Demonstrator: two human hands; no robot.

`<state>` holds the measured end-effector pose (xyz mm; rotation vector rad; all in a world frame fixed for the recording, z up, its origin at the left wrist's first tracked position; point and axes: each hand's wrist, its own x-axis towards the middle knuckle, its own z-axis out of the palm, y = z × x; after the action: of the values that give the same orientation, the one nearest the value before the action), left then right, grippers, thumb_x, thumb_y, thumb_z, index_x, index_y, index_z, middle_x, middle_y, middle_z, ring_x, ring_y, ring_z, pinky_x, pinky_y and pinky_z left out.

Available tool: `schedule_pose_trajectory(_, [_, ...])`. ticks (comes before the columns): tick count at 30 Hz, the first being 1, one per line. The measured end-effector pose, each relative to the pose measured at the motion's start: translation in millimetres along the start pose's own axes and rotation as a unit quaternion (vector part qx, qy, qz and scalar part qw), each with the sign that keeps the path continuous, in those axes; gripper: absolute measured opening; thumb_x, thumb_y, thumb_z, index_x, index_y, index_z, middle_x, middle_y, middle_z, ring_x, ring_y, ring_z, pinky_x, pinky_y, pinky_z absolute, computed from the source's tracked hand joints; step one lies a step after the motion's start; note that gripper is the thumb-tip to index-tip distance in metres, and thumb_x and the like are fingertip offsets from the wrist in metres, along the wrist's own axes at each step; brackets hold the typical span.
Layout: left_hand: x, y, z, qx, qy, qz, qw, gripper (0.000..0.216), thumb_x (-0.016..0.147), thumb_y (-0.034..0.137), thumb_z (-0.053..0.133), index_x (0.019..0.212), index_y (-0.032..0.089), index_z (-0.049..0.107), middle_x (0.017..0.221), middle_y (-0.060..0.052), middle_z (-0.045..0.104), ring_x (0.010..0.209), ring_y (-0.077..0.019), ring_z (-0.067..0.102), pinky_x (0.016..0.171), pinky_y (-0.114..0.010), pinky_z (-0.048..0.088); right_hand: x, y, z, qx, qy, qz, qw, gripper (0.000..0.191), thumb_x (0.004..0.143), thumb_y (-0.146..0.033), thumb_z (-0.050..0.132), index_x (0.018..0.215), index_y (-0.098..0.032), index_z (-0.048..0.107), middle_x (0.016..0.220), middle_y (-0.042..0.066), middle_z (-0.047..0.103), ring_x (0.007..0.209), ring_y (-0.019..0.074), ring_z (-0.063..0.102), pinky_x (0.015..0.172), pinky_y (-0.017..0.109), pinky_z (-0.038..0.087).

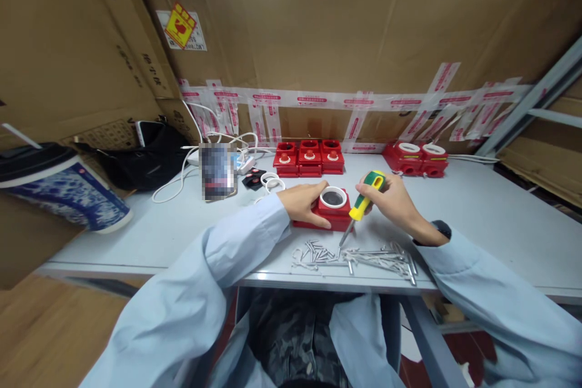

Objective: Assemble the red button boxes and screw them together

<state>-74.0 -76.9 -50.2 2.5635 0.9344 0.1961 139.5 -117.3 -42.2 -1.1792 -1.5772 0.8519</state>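
My left hand (305,204) is closed around the left part of a red housing (335,218) with a white ring (333,197) and a dark round window on top. In my right hand (394,199) is a screwdriver (367,195) with a green and yellow handle, its shaft slanting down to the left. The screwdriver's tip is at the small metal screws (318,251) in front of the housing; whether a screw sits on the tip is too small to tell. Longer metal pins with white cords (384,259) lie to the right of the screws.
Red housings (309,160) stand at the back, and two with white rings (416,159) at back right. White rings (273,182), a phone (218,171), cables (170,199), a black bag (136,160) and a large cup (77,191) occupy the left. Cardboard (318,24) walls the back.
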Motion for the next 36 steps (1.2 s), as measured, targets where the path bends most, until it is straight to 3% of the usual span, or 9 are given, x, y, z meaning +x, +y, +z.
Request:
schedule_pose_trajectory(17, [0, 0, 0, -0.014, 0.001, 0.001, 1.000, 0.063, 0.065, 0.054, 0.072, 0.109, 0.020, 0.042, 0.110, -0.011, 0.063, 0.101, -0.0290, 0.062, 0.085, -0.034, 0.045, 1, -10, -7, 0.059, 0.065, -0.013, 0.996, 0.021, 0.070, -0.034, 0.070, 0.064, -0.018, 0.058, 0.045, -0.003, 0.058, 0.036, 0.0128, 0.057, 0.035, 0.022, 0.046])
schedule_pose_trajectory(25, [0, 1, -1, -0.015, -0.004, -0.010, 1.000, 0.066, 0.065, 0.054, 0.073, 0.111, 0.019, 0.042, 0.112, -0.012, 0.062, 0.104, -0.0304, 0.061, 0.086, -0.035, 0.044, 4, -3, -5, 0.104, 0.069, -0.004, 0.992, 0.020, 0.071, -0.035, 0.068, 0.065, -0.019, 0.057, 0.045, -0.005, 0.057, 0.037, 0.0125, 0.056, 0.035, 0.023, 0.048])
schedule_pose_trajectory(30, [0, -1, 0, 0.005, 0.006, -0.002, 1.000, 0.066, 0.065, 0.057, 0.071, 0.110, 0.018, 0.042, 0.106, -0.012, 0.064, 0.097, -0.0298, 0.062, 0.082, -0.035, 0.045, 3, -4, -1, 0.072, 0.056, 0.012, 0.996, 0.021, 0.068, -0.035, 0.069, 0.064, -0.018, 0.057, 0.045, -0.003, 0.058, 0.037, 0.0131, 0.057, 0.036, 0.023, 0.048])
schedule_pose_trajectory(36, [1, -2, 1, 0.001, -0.001, 0.004, 1.000, 0.065, 0.066, 0.056, 0.071, 0.110, 0.018, 0.042, 0.107, -0.012, 0.063, 0.098, -0.0293, 0.061, 0.082, -0.034, 0.045, 5, -3, -2, 0.152, 0.095, 0.012, 0.984, 0.016, 0.067, -0.032, 0.069, 0.067, -0.020, 0.057, 0.047, -0.005, 0.056, 0.039, 0.0126, 0.056, 0.036, 0.024, 0.049])
